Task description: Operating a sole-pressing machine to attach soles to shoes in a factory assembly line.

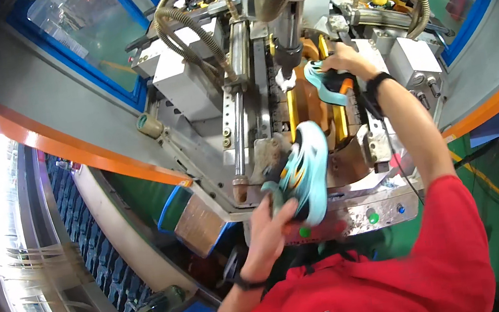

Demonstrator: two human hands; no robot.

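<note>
My left hand [267,233] is closed around the heel end of a sports shoe [314,169] with a pale blue sole and a dark upper. That shoe is tilted in front of the machine, its sole turned to the right. Farther off, my right hand [346,59] grips a second sports shoe [328,89], also with a pale blue sole, over the pressing machine's bay. Brown and yellow pads [307,106] line this bay, and a metal press rod [288,42] stands above it. My right fingers partly hide the second shoe.
Metal cylinders [242,125] and hoses [200,32] flank the bay. Along the machine's front edge runs a button panel [351,223]. A blue-edged tray [201,223] and a conveyor [92,242] stand at the left. Orange-edged guards [90,154] curve around both sides.
</note>
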